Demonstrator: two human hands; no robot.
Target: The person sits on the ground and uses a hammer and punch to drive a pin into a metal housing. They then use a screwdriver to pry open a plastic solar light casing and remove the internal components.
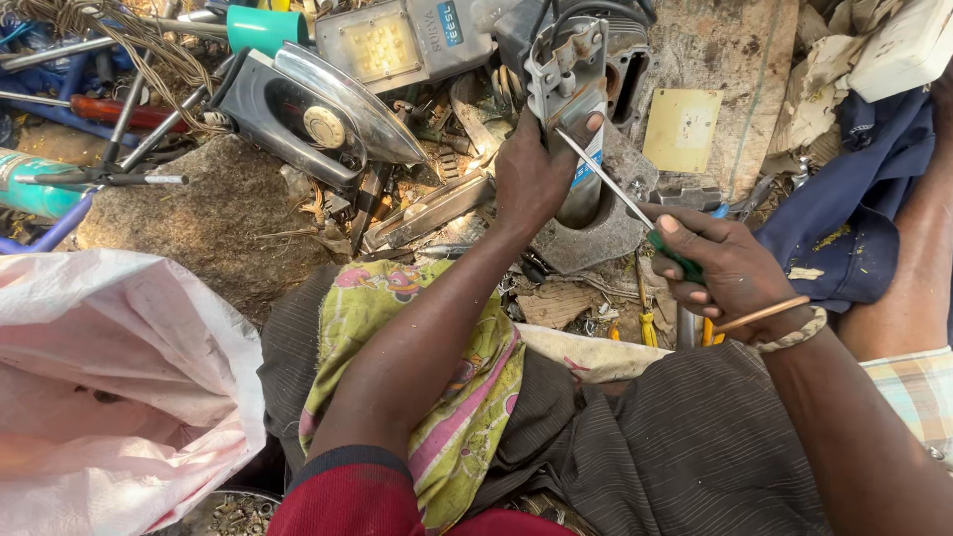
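The left hand (531,179) is closed around a grey appliance body (581,119), held upright over a stone slab (596,238) on the ground. The right hand (730,268) is closed on a green-handled screwdriver (635,213), with its tip set at the housing, just beside the left thumb. Risk: if the tip slips off the fastener, the blade may strike the thumb. The body may also twist, since only one hand restrains it
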